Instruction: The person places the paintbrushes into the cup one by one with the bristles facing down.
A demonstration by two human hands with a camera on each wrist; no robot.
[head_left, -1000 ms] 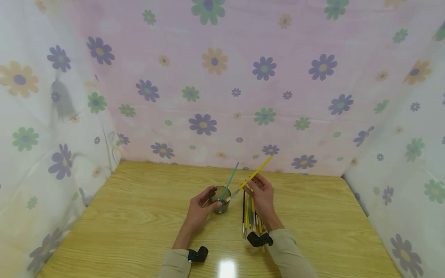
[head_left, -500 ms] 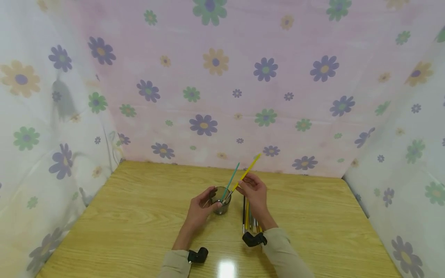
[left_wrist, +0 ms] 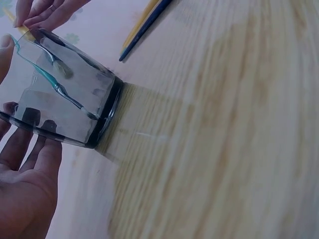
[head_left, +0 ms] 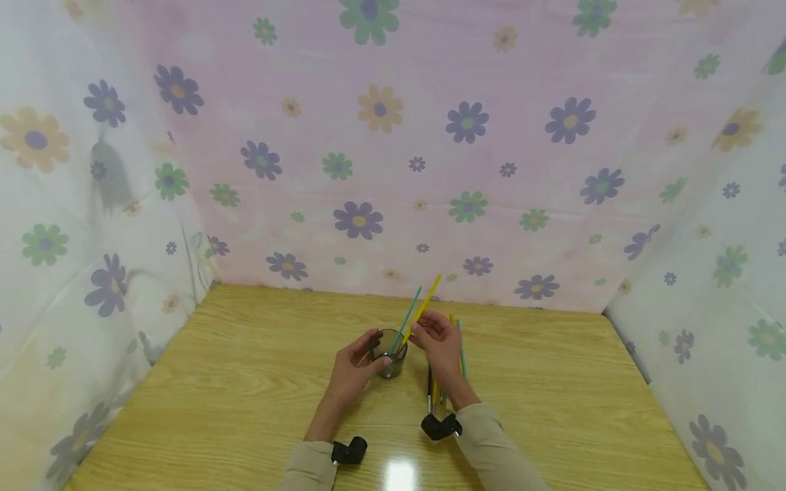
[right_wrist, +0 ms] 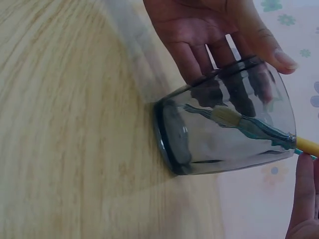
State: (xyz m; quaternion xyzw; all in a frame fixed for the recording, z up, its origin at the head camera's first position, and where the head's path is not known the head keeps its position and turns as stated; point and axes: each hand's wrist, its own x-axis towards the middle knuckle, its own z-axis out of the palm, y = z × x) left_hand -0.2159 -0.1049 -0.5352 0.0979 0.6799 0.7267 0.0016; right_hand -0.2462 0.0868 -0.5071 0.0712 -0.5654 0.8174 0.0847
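Observation:
My left hand grips a smoky clear drinking glass that stands on the table, thumb on the near side and fingers around the far side. A teal paintbrush leans in it, bristles down near the base in the left wrist view. My right hand pinches a yellow paintbrush by its handle. Its pale bristles are inside the glass, pointing down, and in the left wrist view they hang above the base. Both handles stick up past the rim.
Several more paintbrushes lie on the wooden table to the right of the glass, partly hidden under my right hand and wrist. Flowered cloth hangs behind the table and along both sides.
My right hand has moved left, bringing the yellow paintbrush from beside the rim down into the glass and more upright. The left hand and the teal paintbrush have stayed in place.

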